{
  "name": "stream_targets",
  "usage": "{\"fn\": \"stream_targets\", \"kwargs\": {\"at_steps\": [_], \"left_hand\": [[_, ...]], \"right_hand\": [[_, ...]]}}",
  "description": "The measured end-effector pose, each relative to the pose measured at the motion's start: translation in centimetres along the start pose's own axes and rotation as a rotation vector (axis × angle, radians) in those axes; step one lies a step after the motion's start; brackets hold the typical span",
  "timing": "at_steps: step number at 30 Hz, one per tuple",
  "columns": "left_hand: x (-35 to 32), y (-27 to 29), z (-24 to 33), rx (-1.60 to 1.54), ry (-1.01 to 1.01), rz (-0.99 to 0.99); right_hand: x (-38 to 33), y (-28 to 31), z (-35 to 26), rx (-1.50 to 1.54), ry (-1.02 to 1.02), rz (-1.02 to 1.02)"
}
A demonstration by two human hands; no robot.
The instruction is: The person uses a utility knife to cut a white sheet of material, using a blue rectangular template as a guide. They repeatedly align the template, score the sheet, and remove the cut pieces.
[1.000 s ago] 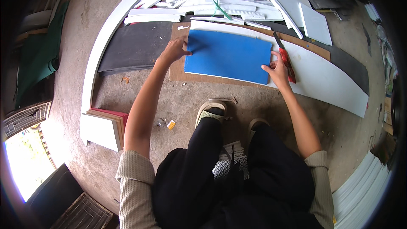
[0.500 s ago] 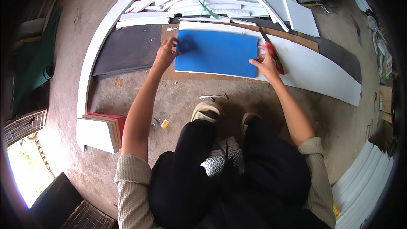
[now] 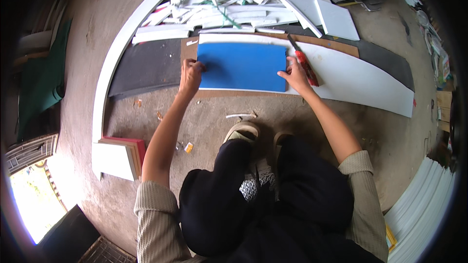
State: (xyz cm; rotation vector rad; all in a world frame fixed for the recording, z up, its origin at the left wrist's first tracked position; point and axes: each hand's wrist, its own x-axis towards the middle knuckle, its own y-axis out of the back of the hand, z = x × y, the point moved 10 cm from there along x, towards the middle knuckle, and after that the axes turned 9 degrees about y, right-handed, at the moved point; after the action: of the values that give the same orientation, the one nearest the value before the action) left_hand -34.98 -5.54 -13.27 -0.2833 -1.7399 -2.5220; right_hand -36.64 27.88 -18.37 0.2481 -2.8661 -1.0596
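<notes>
A blue rectangular sheet (image 3: 242, 66) lies flat on a long white board (image 3: 360, 79), which rests on a brown board (image 3: 341, 45) on the concrete floor. My left hand (image 3: 190, 74) presses on the blue sheet's left edge. At the sheet's right edge, my right hand (image 3: 294, 74) grips a red utility knife (image 3: 305, 65), whose blade end points away from me along that edge.
A heap of white offcut strips (image 3: 229, 5) lies beyond the boards. A dark sheet (image 3: 146, 65) and a long curved white strip (image 3: 114, 63) are to the left. Stacked white and red panels (image 3: 119, 156) sit at the lower left. White sheets (image 3: 421, 207) are stacked at the lower right.
The view has shifted, so the boards sit lower and more centred. Both hands stay at the blue sheet's left and right edges, the knife still in my right hand.
</notes>
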Motion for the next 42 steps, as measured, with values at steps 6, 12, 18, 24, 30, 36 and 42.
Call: {"fn": "stream_targets", "kwargs": {"at_steps": [6, 12, 18, 24, 30, 36, 42], "left_hand": [[0.3, 1.0, 12.0, -0.141, -0.092, 0.022], [-1.2, -6.0, 22.4, -0.064, -0.594, -0.356], [-0.5, -8.6, 22.4, 0.005, -0.557, -0.398], [1.2, -9.4, 22.6, 0.004, -0.544, -0.412], [2.5, -9.3, 23.2, -0.031, -0.554, -0.405], [2.6, -9.2, 23.0, -0.041, -0.556, -0.394], [2.6, -9.2, 22.9, -0.053, -0.546, -0.408]], "right_hand": [[1.4, 7.4, -2.6, -0.483, 0.114, 0.076], [1.1, 5.6, -0.3, -0.613, 0.072, -0.036], [1.3, 5.8, -0.5, -0.707, 0.041, 0.118], [1.8, 7.6, -0.2, -0.517, -0.094, 0.289], [1.2, 6.0, 1.1, -0.389, -0.332, 0.19], [0.7, 3.0, -1.9, -0.537, -0.367, 0.107], [0.9, 3.0, -3.1, -0.675, -0.306, 0.1]]}}
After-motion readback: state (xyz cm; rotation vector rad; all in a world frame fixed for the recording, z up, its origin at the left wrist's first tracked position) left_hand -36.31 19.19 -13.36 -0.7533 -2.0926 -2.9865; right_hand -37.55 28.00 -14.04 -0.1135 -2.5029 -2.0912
